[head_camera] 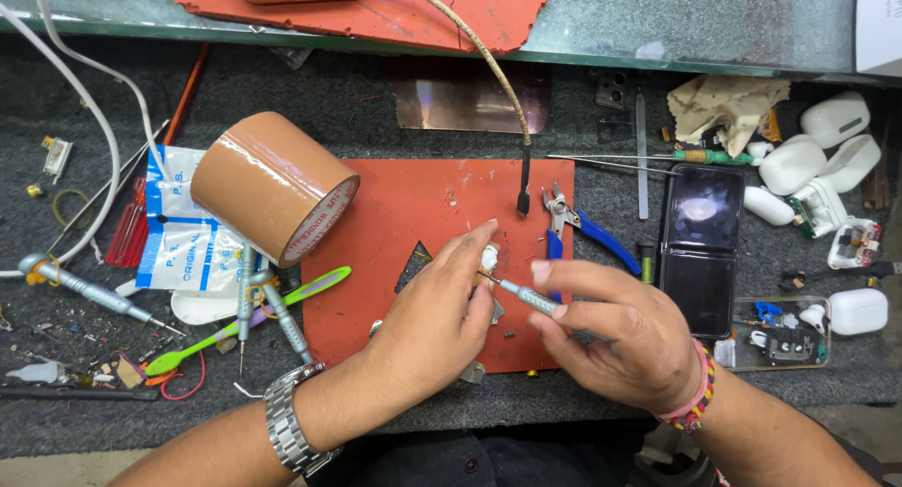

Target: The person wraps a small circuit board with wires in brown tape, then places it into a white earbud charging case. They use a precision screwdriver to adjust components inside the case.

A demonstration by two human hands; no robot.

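left hand: the left hand [434,320] is pinching a small white earbud [489,257] between thumb and fingertips, holding it just above the red mat [395,215]. steel watch [291,421] on that wrist.
right hand: the right hand [620,332] has its fingers curled around a thin screwdriver [521,294], thumb and forefinger pressed on the grey handle. bead bracelet [695,402] on the wrist.
screwdriver tip: pointing left and up, right at the earbud, looks like it's touching it but too small to be sure.
where the earbud is: over the middle-right part of the mat, between both hands, partly hidden by the left fingers.
mat: red, with a triangle cut out of it just left of the left hand's fingers.
left side: big roll of brown tape [272,186] lying on its side at the mat's left edge, green toothbrush [244,318] and a couple more screwdrivers below it.
above the hands: soldering iron [521,182] tip down on the mat, blue pliers [587,229] just right of it.
right side: black flip phone [700,247] lying open beside the mat, and a bunch of white earbud cases [827,158] past it, well apart from the hands.
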